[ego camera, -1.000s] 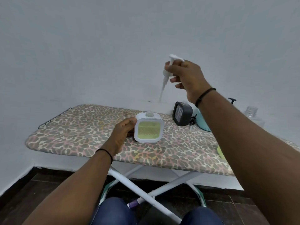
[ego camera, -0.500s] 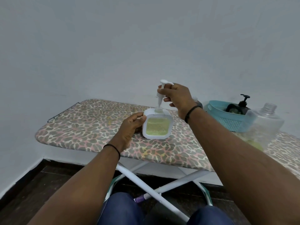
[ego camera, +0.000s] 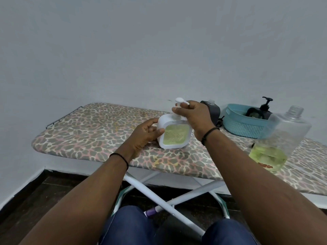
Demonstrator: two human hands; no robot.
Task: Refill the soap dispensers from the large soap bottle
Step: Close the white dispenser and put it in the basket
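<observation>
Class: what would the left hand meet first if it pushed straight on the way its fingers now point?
The left hand already grips the white soap dispenser, fingers pointing right across it. Pushed on, it would shove the dispenser toward the right hand, whose wrist is probably next in line, though depth is unclear.

A plain pale grey-white wall (ego camera: 159, 50) fills the far side. A white skirting board (ego camera: 21, 186) meets a dark tiled floor (ego camera: 44, 200). The leopard-print ironing board (ego camera: 92, 131) stands on crossed white legs (ego camera: 159, 198).
</observation>
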